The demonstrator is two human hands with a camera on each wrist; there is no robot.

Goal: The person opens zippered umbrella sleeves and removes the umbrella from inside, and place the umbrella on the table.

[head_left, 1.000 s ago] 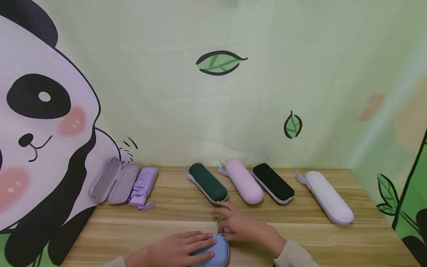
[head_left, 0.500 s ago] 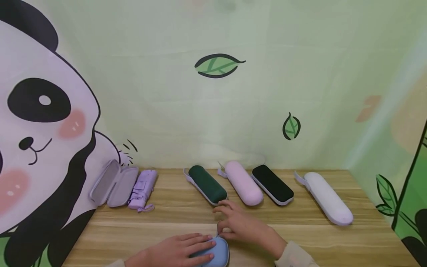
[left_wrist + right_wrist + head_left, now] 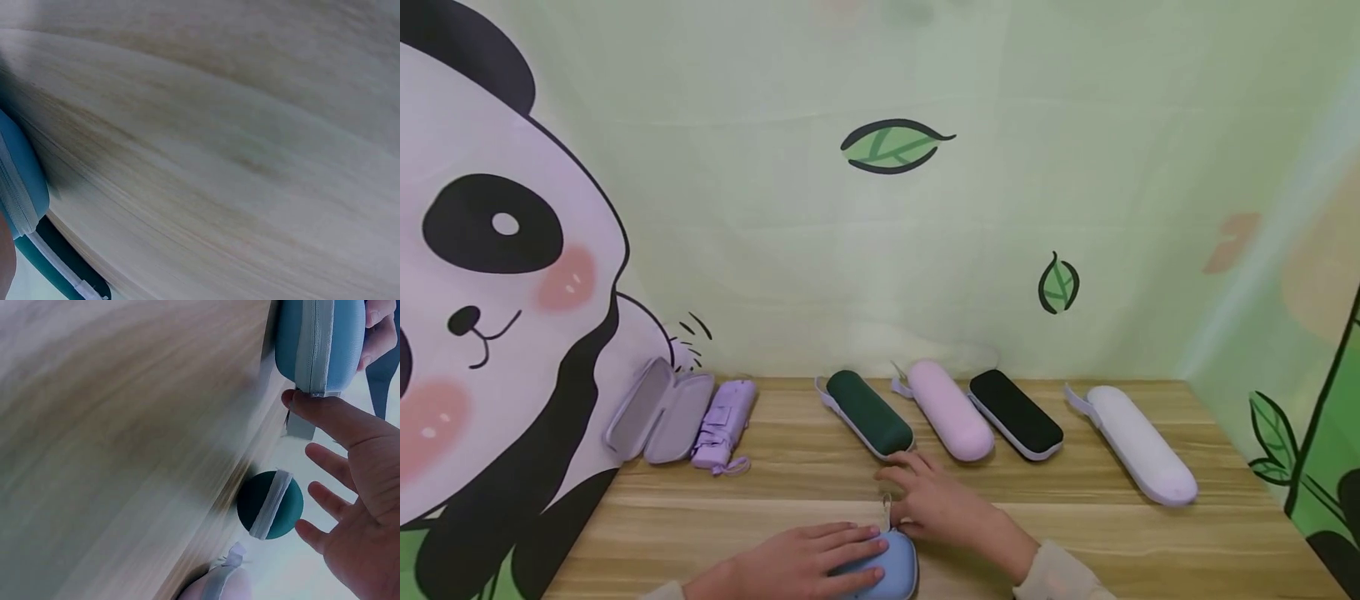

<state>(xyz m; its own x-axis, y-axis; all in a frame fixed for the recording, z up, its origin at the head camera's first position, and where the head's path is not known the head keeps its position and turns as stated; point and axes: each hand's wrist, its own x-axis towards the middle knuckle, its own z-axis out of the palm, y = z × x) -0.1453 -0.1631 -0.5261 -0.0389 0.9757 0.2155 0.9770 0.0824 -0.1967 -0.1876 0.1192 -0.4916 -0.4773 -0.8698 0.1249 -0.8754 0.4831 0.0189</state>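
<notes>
A blue zip case lies near the table's front edge. My left hand rests on its top with the fingers laid across it. At the case's far corner, my right hand pinches the zipper pull with thumb and index finger; the pull itself is mostly hidden. Its other fingers reach toward the end of the dark green case. A small strap loop stands up from the corner. In the right wrist view, a fingertip touches the end of the zip on the blue case, whose zip looks closed there.
Along the back of the table lie a pink case, a black case and a white case. At the back left stand an open lilac case and a folded lilac umbrella. Behind hangs a panda-print cloth.
The strap loop, tucked against my right fingers half a second ago, now stands up apart from them. Both hands and the blue case have barely moved.
</notes>
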